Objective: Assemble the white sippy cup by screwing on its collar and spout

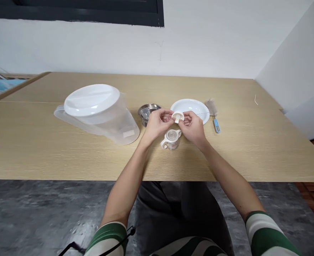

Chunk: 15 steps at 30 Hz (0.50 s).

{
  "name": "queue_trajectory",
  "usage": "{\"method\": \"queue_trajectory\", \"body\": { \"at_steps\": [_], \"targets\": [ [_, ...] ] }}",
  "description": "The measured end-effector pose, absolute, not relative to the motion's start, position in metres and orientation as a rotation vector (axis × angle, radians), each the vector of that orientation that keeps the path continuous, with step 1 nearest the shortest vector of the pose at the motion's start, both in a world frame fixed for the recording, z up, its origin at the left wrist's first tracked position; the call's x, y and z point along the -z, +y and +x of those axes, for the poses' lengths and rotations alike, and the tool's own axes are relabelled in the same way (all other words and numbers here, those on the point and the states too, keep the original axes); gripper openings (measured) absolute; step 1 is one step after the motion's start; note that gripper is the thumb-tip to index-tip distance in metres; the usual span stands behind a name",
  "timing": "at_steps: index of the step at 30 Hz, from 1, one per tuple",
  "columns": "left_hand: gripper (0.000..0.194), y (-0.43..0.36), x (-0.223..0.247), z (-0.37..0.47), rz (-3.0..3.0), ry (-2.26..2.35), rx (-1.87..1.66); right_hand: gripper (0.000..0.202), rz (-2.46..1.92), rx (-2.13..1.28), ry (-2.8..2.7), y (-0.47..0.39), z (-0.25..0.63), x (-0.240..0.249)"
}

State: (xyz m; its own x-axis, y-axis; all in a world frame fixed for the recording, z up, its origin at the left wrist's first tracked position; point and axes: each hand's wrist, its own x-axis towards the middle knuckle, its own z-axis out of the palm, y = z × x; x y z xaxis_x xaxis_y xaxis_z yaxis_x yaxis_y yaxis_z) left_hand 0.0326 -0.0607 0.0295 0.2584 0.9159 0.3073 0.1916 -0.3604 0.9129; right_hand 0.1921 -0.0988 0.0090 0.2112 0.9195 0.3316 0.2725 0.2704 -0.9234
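Above the middle of the tabletop (pixel 253 149), a small white round piece (pixel 177 116) is held between the person's two grips, its ringed side turned toward the camera. The left grip (pixel 158 121) pinches its left edge with thumb and fingers, and the right grip (pixel 193 127) pinches its right edge in the same way, so the piece sits at the fingertips of both, well clear of the palms. Just below it in view, nearer the person, a two-handled cup (pixel 172 139) stands on the tabletop, with a round, ringed top and one handle out to each side. Beyond the left grip and partly hidden by it is a metal bowl (pixel 144 122) with a clear small item (pixel 145 113) inside; beyond the right grip lies a white plate (pixel 188 104), its near edge partly covered. A blue-handled utensil (pixel 217 126) lies just right of the plate, and a large translucent pitcher (pixel 111 124) with a white lid (pixel 92 99) stands left of the bowl.
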Motion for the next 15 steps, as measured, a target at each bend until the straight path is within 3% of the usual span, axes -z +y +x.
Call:
{"method": "queue_trajectory", "body": {
  "at_steps": [11,15],
  "targets": [
    [0.035,-0.059,-0.029,0.027,1.499,0.925,-1.133,0.034,-1.137,-0.86,-1.276,-0.098,0.197,-0.008],
    [0.028,-0.06,-0.032,0.022,1.467,0.914,-1.11,0.04,-1.092,-0.926,-1.256,-0.101,0.198,-0.013]
  ]
}}
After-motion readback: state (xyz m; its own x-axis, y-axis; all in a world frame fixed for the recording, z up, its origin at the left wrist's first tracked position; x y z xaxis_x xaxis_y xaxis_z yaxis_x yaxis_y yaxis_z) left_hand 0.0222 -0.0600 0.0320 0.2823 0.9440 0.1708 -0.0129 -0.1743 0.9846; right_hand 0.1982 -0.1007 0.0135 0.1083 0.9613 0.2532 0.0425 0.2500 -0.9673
